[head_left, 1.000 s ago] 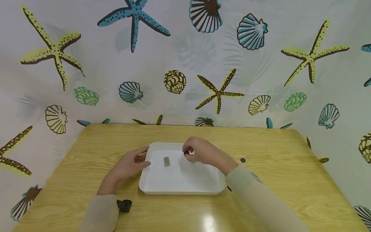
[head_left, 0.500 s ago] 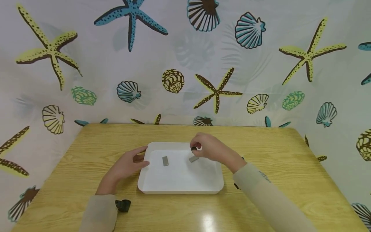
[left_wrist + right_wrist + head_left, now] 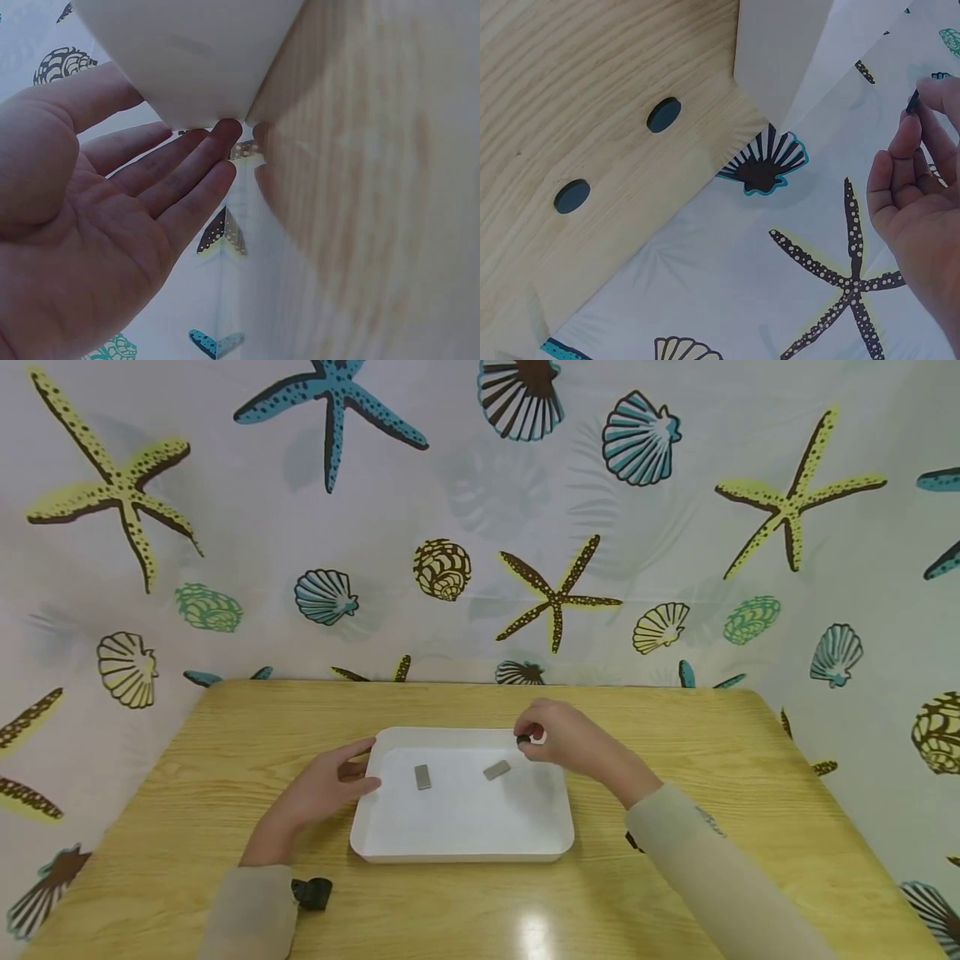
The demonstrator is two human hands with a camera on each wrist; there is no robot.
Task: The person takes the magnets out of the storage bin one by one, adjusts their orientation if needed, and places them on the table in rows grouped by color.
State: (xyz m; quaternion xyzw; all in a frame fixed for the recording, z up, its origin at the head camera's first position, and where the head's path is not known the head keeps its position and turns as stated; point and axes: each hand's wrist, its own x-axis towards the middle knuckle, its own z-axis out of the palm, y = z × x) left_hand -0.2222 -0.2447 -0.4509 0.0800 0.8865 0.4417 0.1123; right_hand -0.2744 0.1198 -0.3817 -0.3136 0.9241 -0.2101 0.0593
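Pinching a small round black disc (image 3: 523, 739) in the right hand (image 3: 564, 737) — now farther right, near the far-right corner of the white rectangular tray (image 3: 461, 858). Still resting the left hand (image 3: 324, 787), unclenched, against its left side.

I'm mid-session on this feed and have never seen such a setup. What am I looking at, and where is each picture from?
There is no machine here, just a person's two bare hands. The wide picture comes from a camera on the head; the two close ones come from cameras on the wrists. On the wooden table stands a white tray containing two grey blocks. The left hand is at the tray's left edge. The right hand pinches a small dark disc. The right wrist view shows two other discs on the table.
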